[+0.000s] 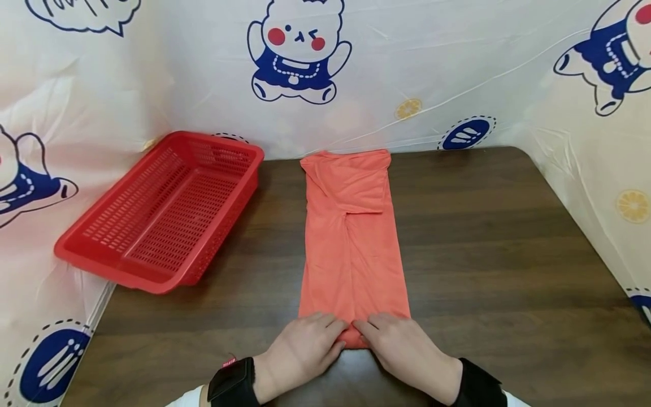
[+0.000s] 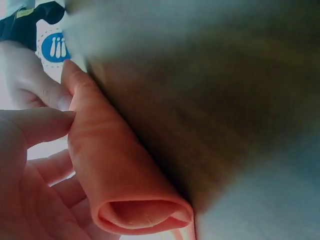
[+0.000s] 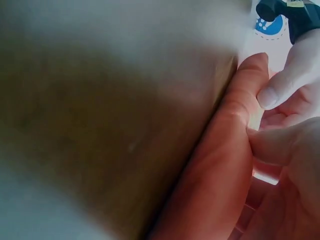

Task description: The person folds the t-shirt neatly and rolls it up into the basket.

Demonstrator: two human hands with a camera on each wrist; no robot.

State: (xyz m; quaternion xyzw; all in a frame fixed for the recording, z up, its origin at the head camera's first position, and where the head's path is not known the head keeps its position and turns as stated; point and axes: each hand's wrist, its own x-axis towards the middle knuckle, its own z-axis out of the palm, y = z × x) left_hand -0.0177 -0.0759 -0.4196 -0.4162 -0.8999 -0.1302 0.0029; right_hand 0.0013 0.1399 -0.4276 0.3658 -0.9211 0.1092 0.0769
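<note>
Head view: the near, rolled end of a coral cloth point(image 1: 351, 265) is pinched between thumbs and fingers by the left hand point(image 1: 307, 346) and the right hand point(image 1: 407, 350), placed side by side. The cloth is laid lengthwise on the brown table point(image 1: 483, 254), right of a red basket point(image 1: 173, 217). Some fingertips are hidden, so grip firmness cannot be told.
</note>
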